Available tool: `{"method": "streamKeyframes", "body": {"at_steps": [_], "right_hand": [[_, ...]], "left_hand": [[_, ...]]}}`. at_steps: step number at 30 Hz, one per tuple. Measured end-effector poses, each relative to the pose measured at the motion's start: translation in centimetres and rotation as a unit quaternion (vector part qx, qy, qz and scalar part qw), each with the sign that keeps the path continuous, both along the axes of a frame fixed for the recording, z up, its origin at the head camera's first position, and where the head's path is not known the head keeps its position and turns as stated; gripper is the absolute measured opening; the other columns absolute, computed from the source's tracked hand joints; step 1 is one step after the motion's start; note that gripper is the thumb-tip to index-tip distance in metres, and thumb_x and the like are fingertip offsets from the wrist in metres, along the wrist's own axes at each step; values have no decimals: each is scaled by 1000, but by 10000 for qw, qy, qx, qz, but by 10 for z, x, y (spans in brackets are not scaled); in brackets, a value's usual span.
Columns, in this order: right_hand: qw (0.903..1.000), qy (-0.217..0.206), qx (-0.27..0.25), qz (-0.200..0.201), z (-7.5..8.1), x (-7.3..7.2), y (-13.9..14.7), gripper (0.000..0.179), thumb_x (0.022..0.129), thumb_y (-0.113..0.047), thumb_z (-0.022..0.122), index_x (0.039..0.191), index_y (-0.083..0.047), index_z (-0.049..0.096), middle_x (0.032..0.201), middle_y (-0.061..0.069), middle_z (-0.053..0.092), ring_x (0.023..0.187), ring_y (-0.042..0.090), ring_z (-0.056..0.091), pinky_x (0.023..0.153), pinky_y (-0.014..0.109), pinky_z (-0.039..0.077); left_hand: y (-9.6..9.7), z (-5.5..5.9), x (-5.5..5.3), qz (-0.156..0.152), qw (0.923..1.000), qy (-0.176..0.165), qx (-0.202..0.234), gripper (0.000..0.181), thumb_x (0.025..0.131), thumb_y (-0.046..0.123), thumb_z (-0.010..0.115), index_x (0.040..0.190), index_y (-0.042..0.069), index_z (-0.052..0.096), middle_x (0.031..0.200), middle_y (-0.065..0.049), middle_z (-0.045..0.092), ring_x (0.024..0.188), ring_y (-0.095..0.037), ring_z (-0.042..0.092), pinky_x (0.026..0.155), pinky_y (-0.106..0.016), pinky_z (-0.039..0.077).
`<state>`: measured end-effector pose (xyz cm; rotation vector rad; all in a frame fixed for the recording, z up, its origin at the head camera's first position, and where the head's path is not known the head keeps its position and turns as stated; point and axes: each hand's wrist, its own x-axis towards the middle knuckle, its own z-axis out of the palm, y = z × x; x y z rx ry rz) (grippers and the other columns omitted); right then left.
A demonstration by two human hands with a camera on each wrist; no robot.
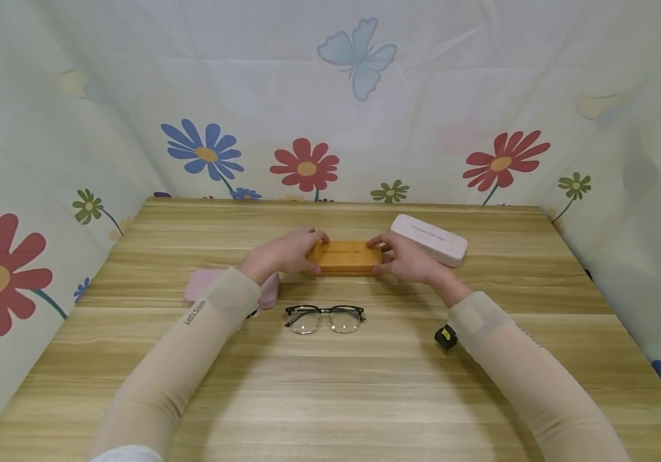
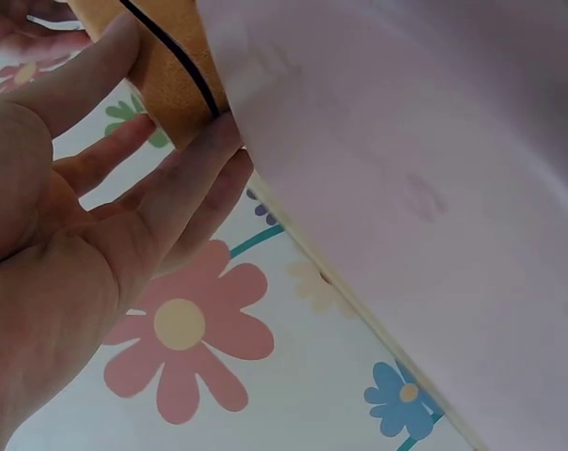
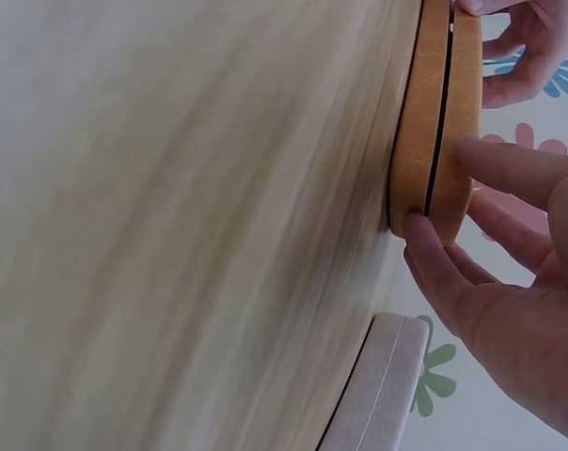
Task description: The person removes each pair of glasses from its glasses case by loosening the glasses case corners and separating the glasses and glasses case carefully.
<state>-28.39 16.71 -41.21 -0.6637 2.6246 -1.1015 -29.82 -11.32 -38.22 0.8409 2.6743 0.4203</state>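
Note:
An orange glasses case (image 1: 344,255) lies closed on the wooden table, with dark print on its lid. My left hand (image 1: 289,251) holds its left end between thumb and fingers. At the opposite end my right hand (image 1: 408,258) grips it the same way. A dark seam runs along the side of the orange case (image 3: 460,122) in the right wrist view, with fingertips on both sides of it. In front of the case lie eyeglasses (image 1: 326,310) with a black upper frame and clear lenses, temples folded behind.
A pink glasses case (image 1: 271,292) lies partly under my left forearm. The pale pink case (image 1: 431,239) with print sits behind my right hand. A small black object (image 1: 446,337) with a yellow mark is beside my right sleeve. Flowered cloth (image 1: 359,115) hangs around the table.

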Motion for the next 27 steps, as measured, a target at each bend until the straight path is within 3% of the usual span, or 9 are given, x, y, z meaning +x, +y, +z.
{"method": "streamKeyframes", "body": {"at_steps": [9, 18, 27], "right_hand": [[9999, 19, -148, 7, -3, 2, 2, 51, 86, 6, 79, 133, 5, 59, 137, 20, 54, 125, 38, 55, 96, 43, 53], [9999, -75, -154, 13, -3, 5, 4, 54, 82, 6, 83, 131, 2, 60, 136, 17, 55, 123, 36, 55, 93, 41, 55], [9997, 110, -84, 197, -3, 7, 6, 52, 82, 2, 85, 128, 2, 61, 132, 17, 57, 121, 36, 56, 94, 44, 54]], "left_hand": [[3, -2, 3, 1, 10000, -9, 12, 63, 92, 25, 80, 145, 7, 50, 134, -13, 50, 120, -29, 48, 111, -43, 37], [4, -1, 8, -45, 10000, 52, -8, 63, 92, 26, 81, 144, 8, 51, 134, -14, 50, 119, -29, 49, 111, -43, 38], [2, -3, 13, -43, 10000, -6, 21, 64, 91, 28, 82, 144, 9, 52, 129, -11, 51, 115, -28, 50, 107, -42, 41]]}}
